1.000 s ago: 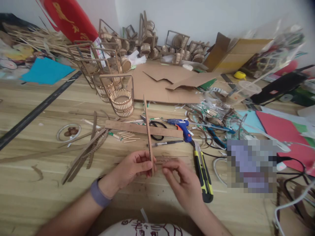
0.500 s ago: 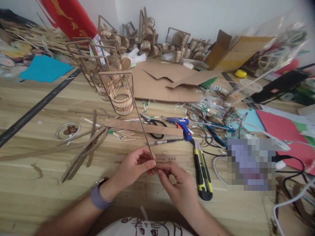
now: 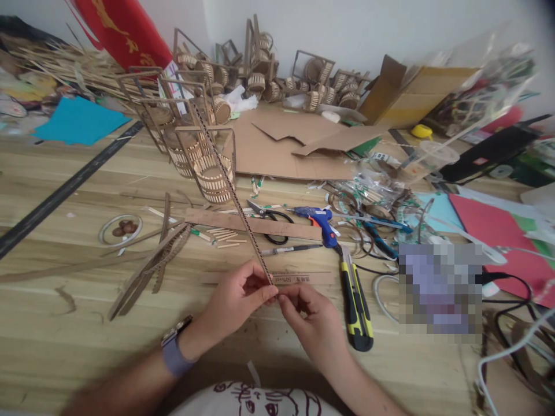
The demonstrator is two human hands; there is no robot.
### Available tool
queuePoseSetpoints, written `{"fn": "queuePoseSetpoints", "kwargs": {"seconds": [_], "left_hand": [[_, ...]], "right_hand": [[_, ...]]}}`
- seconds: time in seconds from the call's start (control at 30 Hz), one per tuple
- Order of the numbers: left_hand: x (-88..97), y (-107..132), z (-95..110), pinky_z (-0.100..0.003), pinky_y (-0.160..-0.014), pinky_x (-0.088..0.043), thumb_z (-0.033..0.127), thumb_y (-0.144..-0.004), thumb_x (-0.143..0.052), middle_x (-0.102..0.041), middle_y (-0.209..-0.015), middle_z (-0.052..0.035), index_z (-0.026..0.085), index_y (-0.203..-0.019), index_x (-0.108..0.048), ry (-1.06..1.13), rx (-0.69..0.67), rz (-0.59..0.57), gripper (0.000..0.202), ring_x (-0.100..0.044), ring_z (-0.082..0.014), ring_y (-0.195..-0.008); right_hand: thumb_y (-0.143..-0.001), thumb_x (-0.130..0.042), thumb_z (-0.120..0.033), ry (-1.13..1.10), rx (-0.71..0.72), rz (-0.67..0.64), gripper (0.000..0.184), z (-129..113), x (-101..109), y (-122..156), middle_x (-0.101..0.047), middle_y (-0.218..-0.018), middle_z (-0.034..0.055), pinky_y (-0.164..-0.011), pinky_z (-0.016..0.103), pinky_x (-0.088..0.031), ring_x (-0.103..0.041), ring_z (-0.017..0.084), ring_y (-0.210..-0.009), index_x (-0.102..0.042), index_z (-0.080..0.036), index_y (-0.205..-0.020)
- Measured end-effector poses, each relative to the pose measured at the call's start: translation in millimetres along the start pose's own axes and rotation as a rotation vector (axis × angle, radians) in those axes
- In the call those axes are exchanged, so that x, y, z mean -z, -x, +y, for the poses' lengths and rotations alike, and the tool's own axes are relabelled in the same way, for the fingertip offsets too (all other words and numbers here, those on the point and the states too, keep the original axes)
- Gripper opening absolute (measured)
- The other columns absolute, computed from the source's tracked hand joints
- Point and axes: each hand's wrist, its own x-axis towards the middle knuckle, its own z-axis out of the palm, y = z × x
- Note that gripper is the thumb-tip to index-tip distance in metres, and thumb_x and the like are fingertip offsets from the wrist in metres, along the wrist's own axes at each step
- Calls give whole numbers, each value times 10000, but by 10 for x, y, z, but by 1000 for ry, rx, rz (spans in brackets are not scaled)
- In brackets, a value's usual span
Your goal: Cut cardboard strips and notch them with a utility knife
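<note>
My left hand (image 3: 243, 297) pinches a long, thin corrugated cardboard strip (image 3: 234, 196) near its lower end. The strip slants up and away to the left, its wavy edge facing me, and crosses in front of a small bucket of pale sticks (image 3: 213, 178) with a tall cardboard handle. Fingertips of my right hand (image 3: 310, 323) are pressed together at the strip's very end, touching or nearly touching my left fingertips. Beneath the hands lies a flat printed cardboard strip (image 3: 299, 278). A yellow and black utility knife (image 3: 357, 306) rests to the right of my right hand.
Beyond my hands lie a blue glue gun (image 3: 323, 224), black-handled scissors (image 3: 277, 231), a pen (image 3: 297, 249) and cut cardboard strips (image 3: 145, 268). A ring with brown beads (image 3: 124, 228) sits left. Further back are a cardboard sheet (image 3: 277, 147) and several small buckets (image 3: 255, 82).
The strip's far end has swung to the left, so it now leans further over the bucket. Both hands stay nearly in place, fingertips still together.
</note>
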Motion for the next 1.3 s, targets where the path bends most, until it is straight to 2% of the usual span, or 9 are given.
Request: {"fn": "queuePoseSetpoints", "kwargs": {"seconds": [0.23, 0.47, 0.83, 1.13, 1.3], "left_hand": [[5, 4, 18, -245, -656, -518, 331, -834, -682, -632, -780, 5, 181, -847, -606, -51, -33, 2, 168, -621, -142, -712], [-10, -1, 62, -250, -641, -540, 342, -807, -699, -621, -748, 18, 177, -819, -580, 48, 32, -48, 204, -637, -135, -666], [-15, -54, 26, -249, -610, -522, 456, -779, -750, -639, -728, 15, 156, -883, -596, 182, 103, -116, 352, -622, -123, -620], [-12, -83, -52, -243, -559, -491, 542, -764, -757, -641, -697, 13, 136, -968, -609, 209, 170, -169, 478, -600, -116, -556], [-5, -87, -42, -239, -556, -487, 542, -775, -748, -648, -692, 6, 137, -887, -616, 233, 178, -210, 440, -594, -109, -547]], "right_hand": [[-863, -534, -238, 31, 41, -25, 199, 5, -1, 8, -640, -605, -6, -474, 194, -400, -549, 112, -520, -679, -194, -734], [-857, -503, -202, 53, 87, -62, 196, 11, 5, 2, -578, -583, -24, -470, 193, -382, -500, 106, -505, -629, -200, -707], [-840, -470, -147, 55, 135, -87, 160, 2, -12, 18, -606, -624, -17, -514, 207, -417, -540, 123, -556, -515, -228, -710], [-856, -450, -109, 31, 141, -178, 160, 23, 6, 36, -659, -738, 16, -616, 249, -489, -621, 155, -691, -506, -234, -773], [-878, -446, -115, 37, 186, -194, 170, -2, 24, 26, -666, -764, 18, -631, 249, -498, -633, 153, -707, -538, -231, -793]]}}
